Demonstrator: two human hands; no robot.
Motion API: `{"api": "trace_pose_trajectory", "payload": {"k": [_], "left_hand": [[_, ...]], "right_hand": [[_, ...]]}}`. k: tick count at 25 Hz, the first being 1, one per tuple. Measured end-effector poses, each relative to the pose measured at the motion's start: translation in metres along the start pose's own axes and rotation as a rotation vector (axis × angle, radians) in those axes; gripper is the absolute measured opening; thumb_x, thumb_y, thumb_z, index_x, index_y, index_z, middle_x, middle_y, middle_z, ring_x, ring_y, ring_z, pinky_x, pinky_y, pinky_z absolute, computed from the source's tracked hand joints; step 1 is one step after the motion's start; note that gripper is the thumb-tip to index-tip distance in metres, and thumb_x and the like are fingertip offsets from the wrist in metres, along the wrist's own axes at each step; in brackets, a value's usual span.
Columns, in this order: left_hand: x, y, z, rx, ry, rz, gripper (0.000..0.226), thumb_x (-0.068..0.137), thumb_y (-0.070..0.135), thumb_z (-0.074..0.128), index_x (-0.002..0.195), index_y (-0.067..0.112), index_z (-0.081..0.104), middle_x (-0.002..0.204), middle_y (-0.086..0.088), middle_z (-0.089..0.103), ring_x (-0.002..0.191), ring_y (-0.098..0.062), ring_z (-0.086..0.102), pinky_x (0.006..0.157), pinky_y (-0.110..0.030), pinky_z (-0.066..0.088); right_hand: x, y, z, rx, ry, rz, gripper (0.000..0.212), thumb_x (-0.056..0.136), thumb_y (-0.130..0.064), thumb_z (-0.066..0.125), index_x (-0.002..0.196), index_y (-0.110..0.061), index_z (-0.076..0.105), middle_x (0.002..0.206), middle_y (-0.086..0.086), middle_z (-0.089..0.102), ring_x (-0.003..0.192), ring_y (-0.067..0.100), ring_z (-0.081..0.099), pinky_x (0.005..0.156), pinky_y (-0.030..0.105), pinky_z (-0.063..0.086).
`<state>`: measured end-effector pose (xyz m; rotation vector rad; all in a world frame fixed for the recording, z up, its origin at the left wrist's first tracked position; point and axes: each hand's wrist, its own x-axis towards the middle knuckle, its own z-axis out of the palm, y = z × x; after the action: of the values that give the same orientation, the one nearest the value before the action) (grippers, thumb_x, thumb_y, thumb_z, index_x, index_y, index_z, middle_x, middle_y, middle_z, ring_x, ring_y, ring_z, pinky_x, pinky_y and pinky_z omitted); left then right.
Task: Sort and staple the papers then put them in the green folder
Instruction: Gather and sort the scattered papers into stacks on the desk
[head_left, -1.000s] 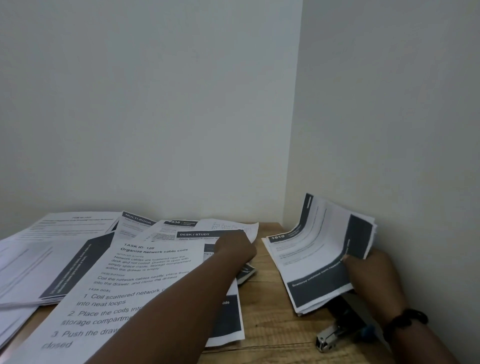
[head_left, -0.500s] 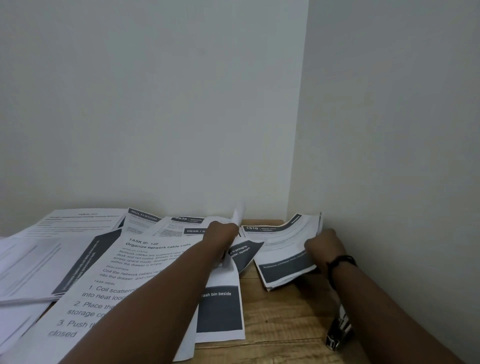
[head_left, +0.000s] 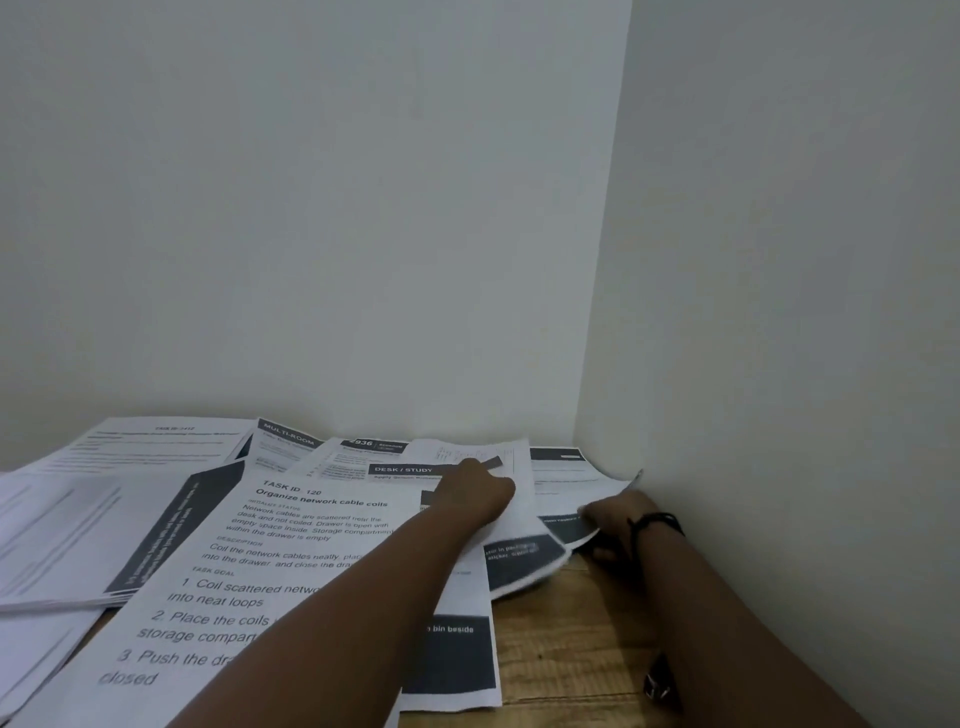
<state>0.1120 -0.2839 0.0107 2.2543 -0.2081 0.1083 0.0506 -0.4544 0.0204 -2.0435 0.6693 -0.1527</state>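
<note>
Printed papers (head_left: 291, 545) lie spread over the wooden desk (head_left: 566, 639), several overlapping. My left hand (head_left: 480, 491) reaches across them and grips a white sheet (head_left: 521, 486) near the back wall. That sheet lies over the left edge of a paper bundle (head_left: 563, 480) with dark bands, pushed into the corner. My right hand (head_left: 618, 519) holds the bundle's near right edge, low on the desk beside the right wall. A stapler (head_left: 657, 687) shows partly under my right forearm. No green folder is in view.
Two white walls meet in a corner (head_left: 587, 436) right behind the bundle. More stacked sheets (head_left: 57, 530) cover the left of the desk. A black band (head_left: 655, 522) sits on my right wrist.
My right hand has carried the bundle from above the stapler back into the corner and lowered it flat. My left hand has lifted a sheet and laid it over the bundle's left edge.
</note>
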Motion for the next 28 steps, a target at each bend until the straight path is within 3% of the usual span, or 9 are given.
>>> {"api": "trace_pose_trajectory", "payload": {"k": [5,8,10,12,13,17,21,24,28], "left_hand": [[-0.010,0.007,0.001,0.085,-0.085,0.054,0.024,0.089,0.024,0.057,0.071,0.017,0.044,0.074,0.005,0.046,0.070,-0.012,0.048,0.055,-0.022,0.034],[-0.014,0.010,-0.015,0.106,-0.139,0.134,0.030,0.087,0.026,0.057,0.100,-0.001,0.063,0.104,-0.019,0.066,0.098,-0.032,0.063,0.078,-0.036,0.050],[-0.021,0.003,-0.036,0.189,-0.160,0.205,0.034,0.087,0.031,0.059,0.097,-0.001,0.065,0.096,-0.018,0.067,0.095,-0.035,0.062,0.075,-0.035,0.049],[-0.031,-0.012,-0.061,0.328,-0.198,0.243,0.030,0.088,0.038,0.058,0.079,0.009,0.061,0.073,-0.008,0.056,0.075,-0.026,0.053,0.060,-0.030,0.037],[-0.035,-0.022,-0.075,0.390,-0.202,0.248,0.032,0.090,0.040,0.057,0.081,0.009,0.063,0.076,-0.007,0.056,0.075,-0.025,0.052,0.061,-0.029,0.035],[-0.052,-0.077,-0.139,0.598,-0.122,0.177,0.047,0.095,0.045,0.051,0.118,0.006,0.061,0.118,-0.009,0.062,0.106,-0.023,0.058,0.084,-0.030,0.043],[-0.054,-0.128,-0.196,0.687,0.032,-0.034,0.051,0.089,0.053,0.055,0.122,0.014,0.059,0.118,-0.002,0.064,0.105,-0.019,0.059,0.085,-0.028,0.046],[-0.048,-0.145,-0.217,0.523,0.084,-0.080,0.034,0.091,0.042,0.059,0.103,0.011,0.065,0.100,-0.003,0.067,0.090,-0.017,0.062,0.070,-0.026,0.044],[-0.039,-0.160,-0.215,0.347,0.122,-0.080,0.025,0.090,0.038,0.061,0.101,0.016,0.063,0.101,-0.001,0.066,0.091,-0.016,0.060,0.073,-0.026,0.043]], "right_hand": [[0.001,0.012,-0.005,-0.172,-0.024,0.004,0.045,0.085,-0.053,0.062,0.092,-0.009,0.056,0.070,0.007,0.060,0.050,0.017,0.053,0.050,0.023,0.042],[0.001,0.013,-0.015,-0.274,0.106,-0.072,0.077,0.078,-0.069,0.056,0.124,-0.007,0.052,0.116,0.013,0.064,0.097,0.028,0.063,0.079,0.029,0.047],[-0.012,0.007,-0.022,-0.256,0.290,-0.051,0.100,0.073,-0.069,0.062,0.137,0.003,0.036,0.135,0.020,0.052,0.119,0.033,0.054,0.095,0.037,0.043],[-0.033,-0.004,-0.026,-0.321,0.448,-0.107,0.083,0.082,-0.053,0.063,0.131,0.005,0.028,0.126,0.024,0.055,0.114,0.037,0.056,0.090,0.041,0.044],[-0.044,-0.012,-0.025,-0.380,0.475,-0.162,0.069,0.087,-0.044,0.059,0.129,0.003,0.030,0.123,0.024,0.057,0.111,0.037,0.057,0.087,0.040,0.044],[-0.068,-0.045,0.011,-0.588,0.257,-0.354,0.021,0.085,-0.031,0.054,0.095,-0.011,0.056,0.112,0.014,0.065,0.095,0.029,0.060,0.073,0.028,0.041],[-0.067,-0.068,0.064,-0.584,-0.027,-0.351,0.042,0.075,-0.041,0.062,0.106,-0.013,0.057,0.094,0.004,0.064,0.076,0.021,0.057,0.061,0.026,0.041],[-0.077,-0.090,0.093,-0.468,-0.117,-0.292,0.027,0.079,-0.034,0.064,0.084,-0.012,0.049,0.069,0.003,0.050,0.052,0.017,0.039,0.049,0.025,0.031],[-0.084,-0.109,0.131,-0.493,-0.246,-0.311,0.039,0.082,-0.045,0.067,0.102,-0.015,0.052,0.081,0.002,0.053,0.065,0.017,0.050,0.059,0.027,0.044]]}}
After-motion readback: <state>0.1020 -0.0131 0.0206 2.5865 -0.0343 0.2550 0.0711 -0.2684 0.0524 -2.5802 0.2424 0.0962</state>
